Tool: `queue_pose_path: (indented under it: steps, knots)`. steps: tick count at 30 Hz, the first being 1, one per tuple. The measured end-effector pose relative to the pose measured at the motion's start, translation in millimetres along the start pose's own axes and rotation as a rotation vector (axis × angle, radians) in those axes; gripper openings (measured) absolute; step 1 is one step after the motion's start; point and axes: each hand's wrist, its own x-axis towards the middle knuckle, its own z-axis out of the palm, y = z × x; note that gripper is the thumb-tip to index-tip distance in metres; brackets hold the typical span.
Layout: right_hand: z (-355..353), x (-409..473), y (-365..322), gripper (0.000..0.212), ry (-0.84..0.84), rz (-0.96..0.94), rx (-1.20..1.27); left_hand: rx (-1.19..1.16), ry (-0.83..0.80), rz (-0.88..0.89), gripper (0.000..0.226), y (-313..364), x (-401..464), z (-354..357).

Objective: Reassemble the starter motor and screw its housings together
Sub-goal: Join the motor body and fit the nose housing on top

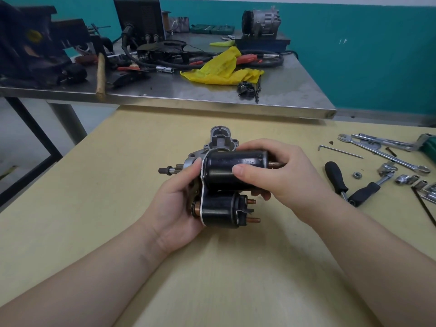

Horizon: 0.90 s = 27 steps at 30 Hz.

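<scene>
Left hand [174,204] cradling starter motor [224,185], right hand [271,175] gripping it (fingertips hidden)

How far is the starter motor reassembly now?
Done: the black motor body and solenoid sit against the front housing. In hand: left hand and right hand press them together. Left: screwing; the screwdriver and ratchet lie untouched on the table.

Right side of the wood table [118,161] has wrenches [387,151], a hex key [339,151], a loose nut [357,175], a ratchet [370,188], a screwdriver [336,178] and some sockets [407,179]. Steel bench [212,95] behind: yellow rag [221,67], hammer [101,74], cables [146,55], an alternator [260,20] on a blue box [263,43].
</scene>
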Motion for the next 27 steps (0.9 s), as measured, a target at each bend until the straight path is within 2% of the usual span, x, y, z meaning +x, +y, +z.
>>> queue_pose_path:
  steps: [9,14,18,23,27]
  knots:
    - [1.9,-3.6,-3.3,0.04,0.026,-0.06,-0.029,-0.035,-0.051,0.03,0.042,-1.0,0.5,-2.2]
    - [0.4,-4.1,-5.1,0.036,0.067,-0.097,-0.036,0.006,-0.119,0.029,0.032,2.2,-1.8,-1.7]
    - [1.6,-6.0,-3.8,0.038,0.075,-0.135,-0.057,-0.02,-0.117,-0.009,0.042,1.7,-1.4,-4.9]
    - [2.2,-6.5,-3.8,0.039,0.082,-0.171,-0.083,-0.011,-0.121,-0.014,0.04,2.6,-3.5,-2.7]
    - [1.3,-6.4,-4.0,0.037,0.078,-0.173,-0.084,-0.023,-0.118,-0.033,0.047,3.1,-3.9,-2.8]
